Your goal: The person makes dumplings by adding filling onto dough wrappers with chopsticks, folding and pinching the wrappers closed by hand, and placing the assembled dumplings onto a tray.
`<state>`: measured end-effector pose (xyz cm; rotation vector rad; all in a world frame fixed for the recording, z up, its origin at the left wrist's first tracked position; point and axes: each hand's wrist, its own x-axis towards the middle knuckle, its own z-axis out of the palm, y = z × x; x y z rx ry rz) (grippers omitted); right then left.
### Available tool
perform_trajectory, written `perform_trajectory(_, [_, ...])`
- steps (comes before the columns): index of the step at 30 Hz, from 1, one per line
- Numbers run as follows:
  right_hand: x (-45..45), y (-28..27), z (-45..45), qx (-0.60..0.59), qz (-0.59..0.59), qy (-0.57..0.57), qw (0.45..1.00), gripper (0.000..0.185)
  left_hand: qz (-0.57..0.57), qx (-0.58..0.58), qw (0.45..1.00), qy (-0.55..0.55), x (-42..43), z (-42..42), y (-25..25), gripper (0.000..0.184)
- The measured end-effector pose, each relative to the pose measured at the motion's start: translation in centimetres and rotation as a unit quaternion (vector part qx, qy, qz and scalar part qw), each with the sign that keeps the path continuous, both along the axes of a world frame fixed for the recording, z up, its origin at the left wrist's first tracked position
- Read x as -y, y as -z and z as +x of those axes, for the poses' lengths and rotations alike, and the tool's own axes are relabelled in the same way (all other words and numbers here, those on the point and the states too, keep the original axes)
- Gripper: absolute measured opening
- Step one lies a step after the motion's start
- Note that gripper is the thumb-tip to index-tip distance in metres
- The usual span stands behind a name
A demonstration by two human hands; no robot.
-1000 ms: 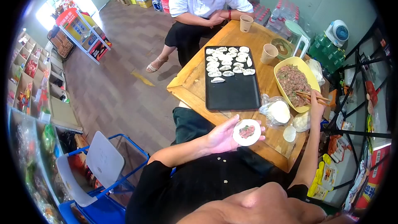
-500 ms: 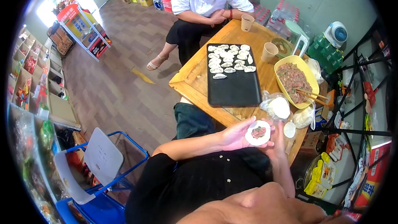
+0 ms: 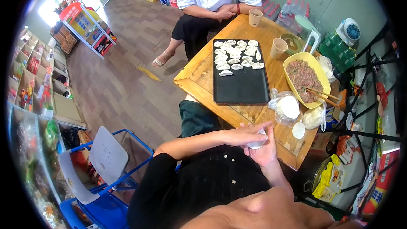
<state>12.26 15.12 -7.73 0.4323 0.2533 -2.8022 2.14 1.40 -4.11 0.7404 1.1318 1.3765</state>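
Note:
Both hands are together just off the table's near edge, around a white dough wrapper (image 3: 257,142) that is partly hidden by fingers. My left hand (image 3: 242,136) is closed on its left and upper side; my right hand (image 3: 266,152) supports it from the right and below. The meat filling is out of sight. Beyond them, a black tray (image 3: 241,90) carries several dumplings (image 3: 234,56) toward its far end. Chopsticks (image 3: 323,95) rest in the yellow bowl (image 3: 325,80) of meat filling (image 3: 302,76). A loose wrapper (image 3: 298,130) lies near a bagged stack of wrappers (image 3: 289,107).
A seated person (image 3: 212,0) rests their arms at the far side of the wooden table (image 3: 197,74). Two paper cups (image 3: 278,48) and a lidded jug (image 3: 302,29) stand near the bowl. A blue folding chair (image 3: 108,154) is at left, shelving at right.
My right hand has left the chopsticks in the bowl and come to my left hand. The wrapper, flat and open with filling before, is now folded between both hands.

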Motion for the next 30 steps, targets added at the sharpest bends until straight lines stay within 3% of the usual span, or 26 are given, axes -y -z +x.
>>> perform_trajectory(1, [-0.1,0.3,-0.1,0.0,-0.002,0.001,1.0,0.089,-0.002,0.0,1.0,0.001,0.1,-0.3,-0.2,0.085])
perform_trajectory(3, [0.0,0.6,-0.5,-0.144,-0.072,-0.042,0.986,0.082,-0.032,-0.126,0.991,0.025,0.2,-0.7,-0.4,0.091])
perform_trajectory(4, [0.3,0.0,-0.5,-0.144,-0.075,-0.042,0.986,0.082,-0.034,-0.126,0.991,0.026,0.2,-0.9,-0.7,0.091])
perform_trajectory(6, [0.9,-1.2,-0.7,0.018,0.016,0.01,1.0,0.076,-0.064,-0.227,0.971,0.044,0.1,-1.2,-1.1,0.09])
perform_trajectory(7, [0.9,-1.1,-0.8,0.018,0.014,0.01,1.0,0.076,-0.067,-0.227,0.971,0.045,0.1,-1.1,-0.4,0.09])
perform_trajectory(9, [0.8,-0.7,-1.1,0.072,0.011,0.044,0.996,0.072,0.017,-0.441,0.893,-0.083,0.0,-0.9,1.8,0.09])
perform_trajectory(13, [-0.9,2.1,-0.7,-0.051,-0.117,0.007,0.992,0.073,-0.084,-0.437,0.895,-0.029,0.9,-2.0,-2.0,0.083])
perform_trajectory(15, [-1.6,1.3,-1.1,0.036,-0.091,0.031,0.995,0.073,-0.118,-0.55,0.822,-0.083,0.9,-2.7,-2.8,0.07])
perform_trajectory(16, [-2.1,0.3,-1.6,0.049,-0.068,0.033,0.996,0.074,-0.107,-0.523,0.835,-0.135,0.5,-3.4,-4.0,0.057])
perform_trajectory(17, [-2.6,-0.8,-2.1,0.063,-0.045,0.037,0.996,0.076,-0.048,-0.595,0.778,-0.196,0.1,-4.8,-2.7,0.052])
perform_trajectory(19, [-4.2,-2.4,-3.0,0.058,-0.056,0.01,0.997,0.077,-0.018,-0.642,0.728,-0.239,-1.6,-8.1,-3.7,0.044])
perform_trajectory(21, [-5.9,-3.4,-3.8,0.062,-0.08,0.019,0.995,0.077,0.008,-0.656,0.718,-0.232,-3.9,-12.4,-4.0,0.041])
perform_trajectory(27, [-9.1,-3.4,-5.8,-0.043,-0.056,-0.072,0.995,0.08,0.07,-0.806,0.532,-0.252,-13.6,-24.4,-3.2,0.033])
perform_trajectory(30, [-9.4,-2.1,-5.5,-0.079,-0.096,-0.101,0.987,0.082,0.011,-0.779,0.603,-0.171,-18.1,-27.7,-1.5,0.027])
